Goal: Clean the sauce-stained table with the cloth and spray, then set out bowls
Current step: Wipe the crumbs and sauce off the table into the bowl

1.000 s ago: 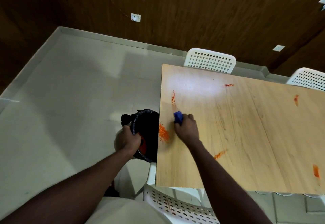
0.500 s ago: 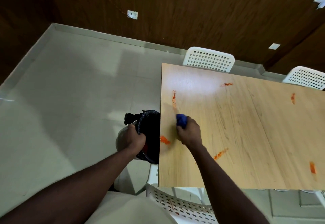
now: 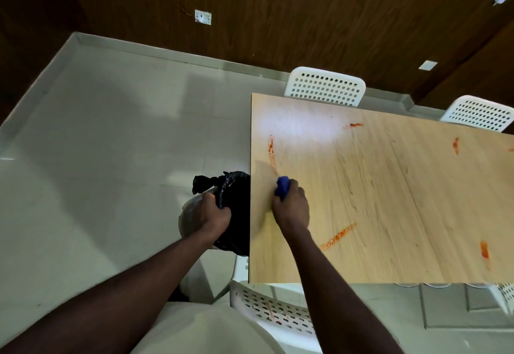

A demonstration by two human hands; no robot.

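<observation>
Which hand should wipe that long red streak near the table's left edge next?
Right. The right hand grips the blue cloth on the table, just short of the red streak. The left hand is off the table, holding the black bin bag.

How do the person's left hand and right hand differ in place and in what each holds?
The left hand is off the table, beside its edge; the right hand is over it. The left hand grips a black bin bag; the right hand grips a blue cloth. Both have fingers curled round something.
</observation>
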